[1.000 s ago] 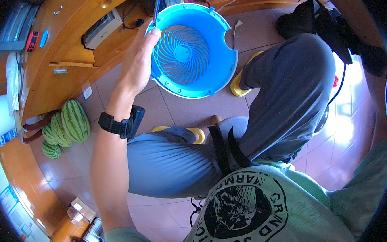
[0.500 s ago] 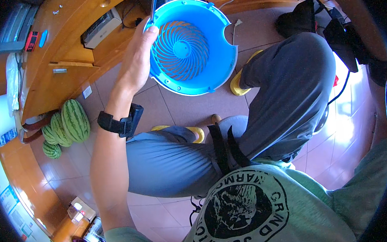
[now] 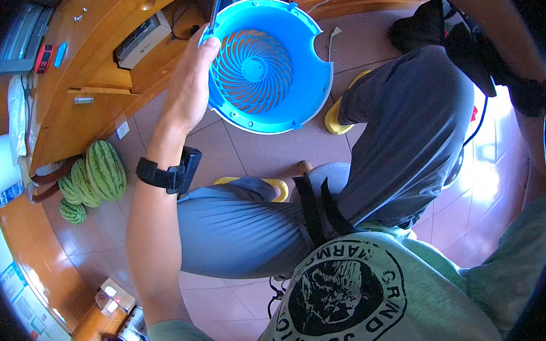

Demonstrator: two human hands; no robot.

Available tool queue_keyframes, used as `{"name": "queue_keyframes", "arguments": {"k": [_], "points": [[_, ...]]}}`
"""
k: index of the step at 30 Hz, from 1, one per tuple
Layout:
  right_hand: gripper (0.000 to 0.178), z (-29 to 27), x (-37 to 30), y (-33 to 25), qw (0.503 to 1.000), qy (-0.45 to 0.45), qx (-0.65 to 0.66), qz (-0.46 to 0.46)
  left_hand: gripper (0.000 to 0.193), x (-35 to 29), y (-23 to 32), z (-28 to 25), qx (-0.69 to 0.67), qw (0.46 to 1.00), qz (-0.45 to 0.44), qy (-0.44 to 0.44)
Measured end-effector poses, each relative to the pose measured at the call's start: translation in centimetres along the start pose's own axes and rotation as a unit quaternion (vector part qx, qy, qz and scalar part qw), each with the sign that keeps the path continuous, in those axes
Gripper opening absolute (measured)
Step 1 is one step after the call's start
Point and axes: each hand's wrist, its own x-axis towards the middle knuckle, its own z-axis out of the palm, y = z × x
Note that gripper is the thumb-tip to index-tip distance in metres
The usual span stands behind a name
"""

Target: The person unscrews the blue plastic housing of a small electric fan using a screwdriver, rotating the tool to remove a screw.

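Note:
My left hand [image 3: 191, 82] grips the left rim of a round blue plastic housing with a spiral grille [image 3: 310, 62]. Its thumb lies over the edge and its other fingers are hidden behind the wall. The open side faces me, and a curved notch is cut in the right rim. A thin metal shaft, apparently of a screwdriver [image 3: 216, 13], meets the rim just above my thumb; a bit of its red handle shows at the top edge. My right forearm [image 3: 488, 7] crosses the upper right corner, while the right hand lies outside the picture.
A wooden desk [image 3: 103, 49] with open shelves curves along the upper left, a box [image 3: 143, 41] on one shelf. Several watermelons [image 3: 105, 171] lie on the tiled floor at left. My knees [image 3: 431, 92] are below the housing. Black equipment [image 3: 420, 27] stands at right.
The screwdriver shaft has come lower, and some red handle now shows at the top edge. The housing and left hand have shifted slightly left. My right forearm has come into the upper right corner.

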Motion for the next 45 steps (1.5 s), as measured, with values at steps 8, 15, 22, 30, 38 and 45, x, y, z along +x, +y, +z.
{"name": "queue_keyframes", "arguments": {"k": [8, 15, 22, 30, 38, 45], "points": [[0.035, 2.8, -1.6, -0.2, 0.995, 0.045, 0.082, 0.034, 0.057, -0.1, -0.5, -0.3, -0.006, 1.0, -0.011, 0.007], [0.025, 3.5, -0.4, 1.7, 0.988, 0.075, -0.051, -0.125, 0.056, -0.5, -1.0, -0.5, 0.034, 0.999, -0.02, 0.018], [0.029, 4.9, 1.4, 0.3, 0.926, 0.116, -0.308, -0.187, 0.054, -1.7, -1.5, -2.5, 0.049, 0.996, -0.053, 0.047], [0.041, 6.9, -1.7, -1.2, 0.978, 0.188, 0.088, -0.021, 0.054, -1.3, -1.3, -1.5, 0.015, 0.998, -0.054, 0.039], [0.039, 2.8, -0.1, -2.1, 0.994, 0.075, -0.065, 0.05, 0.057, -0.5, -1.1, -0.7, 0.034, 0.998, -0.035, 0.031], [0.043, -0.3, 0.9, 0.4, 0.972, -0.098, 0.086, 0.196, 0.055, 0.3, -0.5, -0.1, -0.006, 0.999, -0.023, 0.024]]}}
